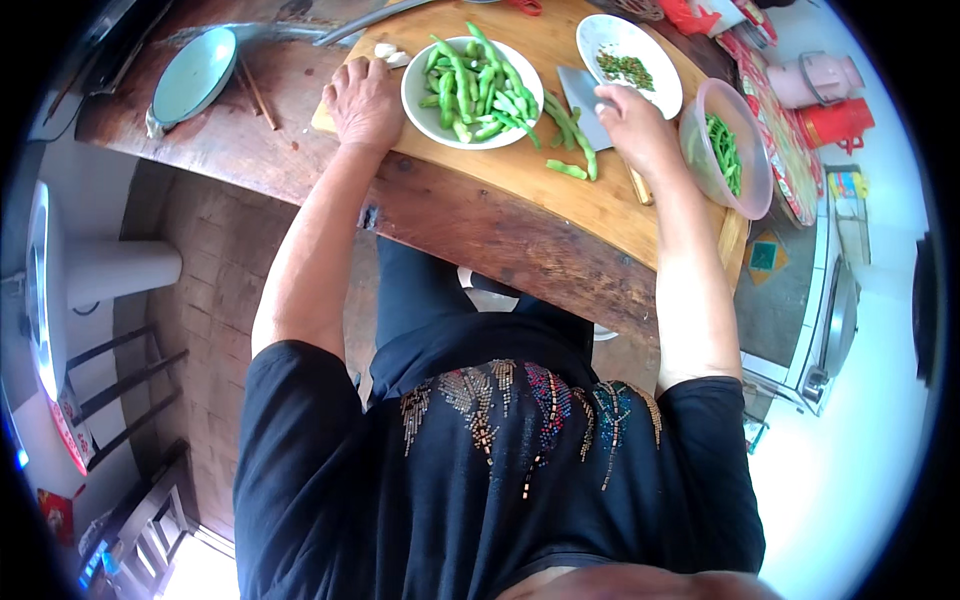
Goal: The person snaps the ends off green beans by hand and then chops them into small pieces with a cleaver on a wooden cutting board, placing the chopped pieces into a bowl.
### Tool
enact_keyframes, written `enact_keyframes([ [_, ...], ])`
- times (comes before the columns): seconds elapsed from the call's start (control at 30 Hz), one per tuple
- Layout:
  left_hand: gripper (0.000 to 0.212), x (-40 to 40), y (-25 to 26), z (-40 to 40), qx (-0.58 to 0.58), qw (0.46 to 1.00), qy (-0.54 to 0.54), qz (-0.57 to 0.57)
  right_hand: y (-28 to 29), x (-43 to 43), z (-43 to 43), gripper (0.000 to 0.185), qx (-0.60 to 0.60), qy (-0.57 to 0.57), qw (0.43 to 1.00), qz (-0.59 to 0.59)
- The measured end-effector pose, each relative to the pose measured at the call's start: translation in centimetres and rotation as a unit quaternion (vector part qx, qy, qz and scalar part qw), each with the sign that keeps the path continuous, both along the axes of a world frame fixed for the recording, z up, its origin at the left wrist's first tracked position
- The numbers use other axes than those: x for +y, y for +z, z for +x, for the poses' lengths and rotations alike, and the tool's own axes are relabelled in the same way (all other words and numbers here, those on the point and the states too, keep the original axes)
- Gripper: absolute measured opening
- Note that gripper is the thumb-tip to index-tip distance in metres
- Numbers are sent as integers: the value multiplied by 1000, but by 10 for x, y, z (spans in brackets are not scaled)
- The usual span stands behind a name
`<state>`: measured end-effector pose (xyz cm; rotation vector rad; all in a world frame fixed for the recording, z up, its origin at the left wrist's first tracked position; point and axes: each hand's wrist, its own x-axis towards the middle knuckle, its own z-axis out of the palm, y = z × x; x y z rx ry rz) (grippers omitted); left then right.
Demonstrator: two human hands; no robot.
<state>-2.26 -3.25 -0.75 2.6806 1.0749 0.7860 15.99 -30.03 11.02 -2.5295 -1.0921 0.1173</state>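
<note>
My left hand (367, 105) rests on the left end of a wooden cutting board (480, 169), fingers slightly apart and nothing visible in them. Two peeled garlic cloves (394, 55) lie just beyond it. To its right stands a white bowl (411, 112) heaped with green bean pods (465, 86). My right hand (637, 124) is curled at the near rim of a white plate (645, 45) holding chopped green and brown bits (626, 69). A cleaver (579, 97) lies under and beside that hand, its wooden handle (640, 184) below my wrist. What the fingers grip is hidden.
Loose pods (566, 127) lie between bowl and cleaver. A pink translucent basin (757, 176) holds cut greens (724, 150) at the board's right end. An enamel dish (195, 75) and chopsticks (259, 97) are at left. A red thermos (832, 124) stands far right.
</note>
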Motion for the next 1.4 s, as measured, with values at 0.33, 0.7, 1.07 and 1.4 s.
enact_keyframes([
  [0.33, 29, 2, 0, -3, -8, 1000, 9, -4, 8, 93, -65, 28, -96, 230, 968, 12],
  [0.7, 27, 3, -2, -5, -22, 1000, 6, -1, -32, 127, -77, 24, -256, 306, 917, -12],
  [1.07, 26, 2, -3, -4, -30, 1000, 1, 8, 8, 91, -26, 18, 531, 78, 791, 294],
  [1.4, 29, 3, -4, -3, -8, 1000, 1, 17, -3, -25, 33, 30, 505, -25, 781, 366],
])
